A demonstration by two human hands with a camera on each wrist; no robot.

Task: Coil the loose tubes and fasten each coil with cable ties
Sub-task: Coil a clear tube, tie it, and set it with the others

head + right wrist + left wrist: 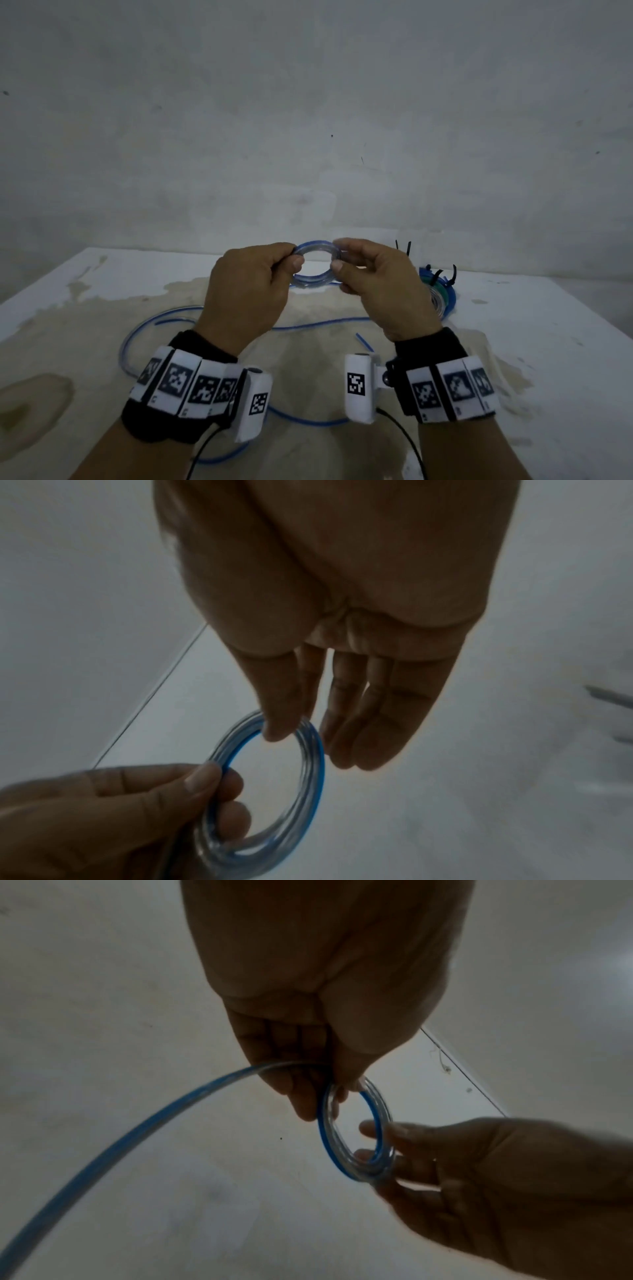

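Above the desk (548, 325): two bare hands are holding one small coil (317, 265) of clear tube with a blue stripe, raised off the surface in front of a pale wall (308, 102).
Left hand (246, 291): its thumb and curled fingers (301, 1096) are pinching the left side of the coil (the wrist view shows the fingers wrapped round the ring).
Right hand (383, 287): its thumb and forefinger are pinching the right side of the coil, while the other fingers (377, 723) are hanging fairly straight beside it.
Loose tail (113, 1145): the uncoiled rest of the same tube is running out from under the left hand and trailing down to the desk, where it is lying in wide curves (325, 322) below both wrists.
Finished coils (442, 294): a small pile of wound tubes (blue, green and clear) is sitting on the desk just beyond the right hand, with black cable ties (452, 275) sticking up from it.
Wrists: both are wearing black bands (191, 380) carrying white cards printed with square black patterns.
Desk surface: white, with broad tan stains (308, 359) spreading under the tube.
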